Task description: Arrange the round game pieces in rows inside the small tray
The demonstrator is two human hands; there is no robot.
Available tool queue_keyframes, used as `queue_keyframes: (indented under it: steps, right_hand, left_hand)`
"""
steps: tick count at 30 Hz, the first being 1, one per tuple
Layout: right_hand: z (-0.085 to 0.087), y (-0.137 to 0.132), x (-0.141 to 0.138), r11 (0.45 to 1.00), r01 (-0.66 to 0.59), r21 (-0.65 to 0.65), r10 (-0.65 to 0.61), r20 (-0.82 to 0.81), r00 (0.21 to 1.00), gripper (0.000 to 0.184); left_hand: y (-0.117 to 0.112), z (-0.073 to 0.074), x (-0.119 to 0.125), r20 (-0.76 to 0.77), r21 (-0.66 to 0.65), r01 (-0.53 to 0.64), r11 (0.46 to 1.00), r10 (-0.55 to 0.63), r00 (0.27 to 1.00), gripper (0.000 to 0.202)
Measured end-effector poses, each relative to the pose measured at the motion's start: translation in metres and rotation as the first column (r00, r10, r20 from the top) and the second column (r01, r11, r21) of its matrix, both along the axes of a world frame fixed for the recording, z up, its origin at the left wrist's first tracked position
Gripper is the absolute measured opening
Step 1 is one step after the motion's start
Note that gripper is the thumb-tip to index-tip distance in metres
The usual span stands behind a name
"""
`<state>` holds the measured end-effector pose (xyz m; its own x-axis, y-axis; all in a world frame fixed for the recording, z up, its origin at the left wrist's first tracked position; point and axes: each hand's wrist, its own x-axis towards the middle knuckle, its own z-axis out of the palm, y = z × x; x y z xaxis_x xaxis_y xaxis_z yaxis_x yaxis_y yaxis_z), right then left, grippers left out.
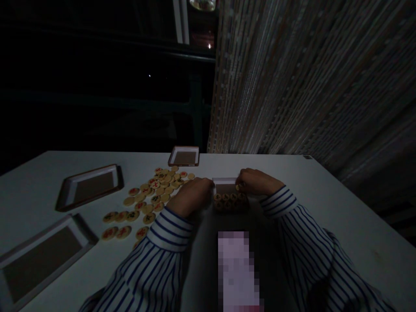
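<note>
A small box [226,180] with a pale inner wall stands in front of me. Several round Chinese chess pieces [229,203] lie in rows in its near part. My left hand [195,195] has its fingers closed at the box's far left corner; its fingertips are partly hidden. Over the box's right side, my right hand [258,181] pinches one Chinese chess piece [238,187] between its fingertips. Many loose pieces [155,185], marked in red or black, are spread and heaped on the table to the left of my left hand.
Three shallow open trays or lids rest on the white table [325,208]: one at the back [183,164], one at left [91,182], one at near left [42,260]. A blurred-out bright rectangle [237,268] lies nearest me. A string curtain [276,78] hangs behind; the room is dim.
</note>
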<state>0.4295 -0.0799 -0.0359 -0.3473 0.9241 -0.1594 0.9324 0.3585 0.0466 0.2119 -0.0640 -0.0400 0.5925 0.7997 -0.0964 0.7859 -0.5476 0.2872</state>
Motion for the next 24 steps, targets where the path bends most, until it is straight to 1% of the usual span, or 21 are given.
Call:
queue_keyframes:
  steps: [8, 15, 24]
  right_hand:
    - [-0.0009, 0.0010, 0.0017, 1.000, 0.008, -0.018, -0.008, -0.013, 1.000, 0.027]
    - [0.0017, 0.0008, 0.0076, 1.000, 0.016, 0.004, -0.016, -0.023, 1.000, 0.031]
    - [0.0038, -0.0012, 0.0023, 1.000, 0.017, -0.012, -0.017, -0.012, 1.000, 0.029]
  left_hand:
    - [-0.0015, 0.0048, -0.0003, 0.002, -0.014, -0.021, 1.000, 0.021, 1.000, 0.033]
    - [-0.0010, 0.0034, -0.0011, 0.011, -0.007, -0.026, 1.000, 0.026, 1.000, 0.033]
    - [-0.0008, 0.0055, -0.0003, 0.005, -0.031, -0.022, 0.999, 0.022, 1.000, 0.033]
